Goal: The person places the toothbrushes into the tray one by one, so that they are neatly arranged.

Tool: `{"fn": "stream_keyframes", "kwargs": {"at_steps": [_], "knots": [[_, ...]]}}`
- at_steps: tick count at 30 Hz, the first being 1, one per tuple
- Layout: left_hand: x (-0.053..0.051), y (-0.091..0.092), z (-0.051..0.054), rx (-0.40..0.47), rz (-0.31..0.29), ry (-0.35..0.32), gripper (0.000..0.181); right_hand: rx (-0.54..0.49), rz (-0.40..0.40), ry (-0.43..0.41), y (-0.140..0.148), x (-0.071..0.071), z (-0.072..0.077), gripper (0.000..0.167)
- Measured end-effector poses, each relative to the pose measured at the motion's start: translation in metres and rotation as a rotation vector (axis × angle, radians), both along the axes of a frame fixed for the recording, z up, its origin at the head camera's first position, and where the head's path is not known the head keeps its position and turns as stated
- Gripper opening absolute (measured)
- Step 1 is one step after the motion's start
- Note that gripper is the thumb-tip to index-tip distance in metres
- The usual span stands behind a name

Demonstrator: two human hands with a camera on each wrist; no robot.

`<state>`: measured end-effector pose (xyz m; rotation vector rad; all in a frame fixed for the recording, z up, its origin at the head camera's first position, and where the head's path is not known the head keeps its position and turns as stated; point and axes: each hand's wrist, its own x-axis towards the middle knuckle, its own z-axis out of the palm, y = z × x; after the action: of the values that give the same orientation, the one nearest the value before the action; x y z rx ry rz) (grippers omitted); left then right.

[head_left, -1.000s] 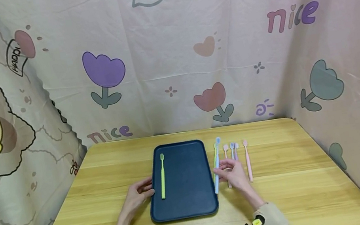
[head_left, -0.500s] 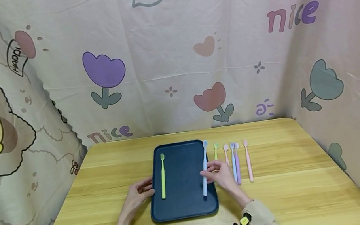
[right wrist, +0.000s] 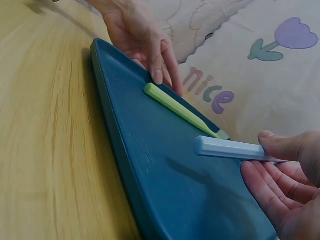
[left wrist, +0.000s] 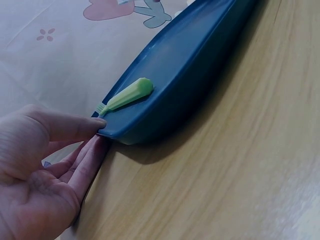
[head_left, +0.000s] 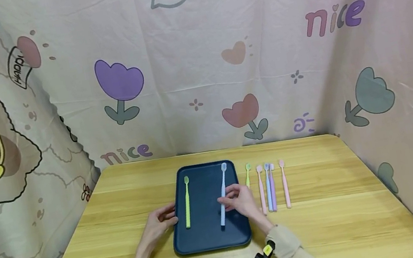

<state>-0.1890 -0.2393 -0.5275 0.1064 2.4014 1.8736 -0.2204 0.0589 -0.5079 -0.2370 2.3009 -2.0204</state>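
Observation:
Over the right half of the dark blue tray, the right hand pinches a light blue toothbrush between thumb and fingers. In the right wrist view the blue handle hangs above the tray floor and casts a shadow on it. A green toothbrush lies on the tray's left side. The left hand grips the tray's left rim; in the left wrist view its thumb lies on the rim and its fingers are beneath it.
Right of the tray, on the wooden table, lie a green toothbrush, partly hidden by the right hand, a pink one, a blue one, a purple one and another pink one. A printed curtain hangs behind.
The right hand has moved left with the light blue toothbrush, from beside the tray's right edge to over the tray. The left hand has stayed on the left rim.

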Motion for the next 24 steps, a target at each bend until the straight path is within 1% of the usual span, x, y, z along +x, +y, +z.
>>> {"fn": "stream_keyframes", "kwargs": {"at_steps": [4,8,17,24], "knots": [[-0.001,0.000,-0.001,-0.002,0.000,0.003,0.053,-0.004,0.039,0.005,-0.006,-0.003,-0.001,0.028],[-0.001,0.000,-0.001,-0.006,0.008,-0.012,0.053,0.001,0.068,0.022,-0.013,-0.006,-0.004,0.028],[-0.002,0.001,-0.001,-0.002,0.014,-0.022,0.053,0.043,0.080,0.009,-0.028,-0.012,-0.006,0.031],[-0.001,0.001,0.000,-0.002,0.012,-0.021,0.053,0.085,0.092,0.033,-0.037,-0.016,-0.011,0.029]]}}
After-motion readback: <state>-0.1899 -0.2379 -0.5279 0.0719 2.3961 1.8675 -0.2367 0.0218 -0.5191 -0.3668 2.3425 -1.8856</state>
